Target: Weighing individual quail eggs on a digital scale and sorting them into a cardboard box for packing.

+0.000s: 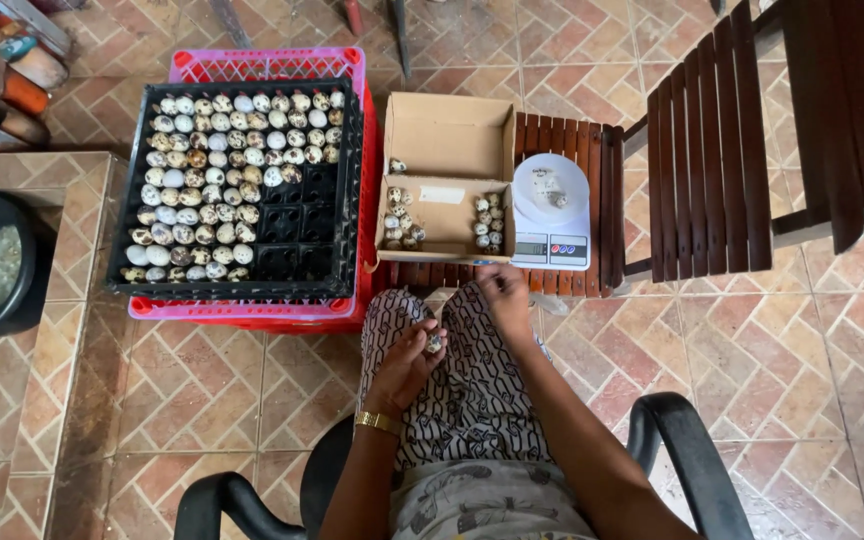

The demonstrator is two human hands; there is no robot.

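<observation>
Left hand (407, 362) closed around speckled quail eggs (434, 343), held over the lap. Right hand (505, 295) near the cardboard box (449, 135); fingers pinched together, contents unclear. Risk: thin shells crack if the grip tightens, or an egg slips to the tile floor (802, 370).

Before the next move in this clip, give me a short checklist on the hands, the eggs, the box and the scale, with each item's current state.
1. Left hand has an egg: ok, a small speckled quail egg sits at its fingertips over the lap.
2. Right hand free: cannot tell, its fingers are curled just below the cardboard box.
3. Box has room: ok, two small clusters of eggs, bare cardboard elsewhere.
4. Kitchen scale platform clear: not ok, something small lies on it.
5. Scale seated flat: ok, on the slatted wooden stool.
6. Black egg tray stocked: ok, mostly full, empty cells at lower right.
</observation>
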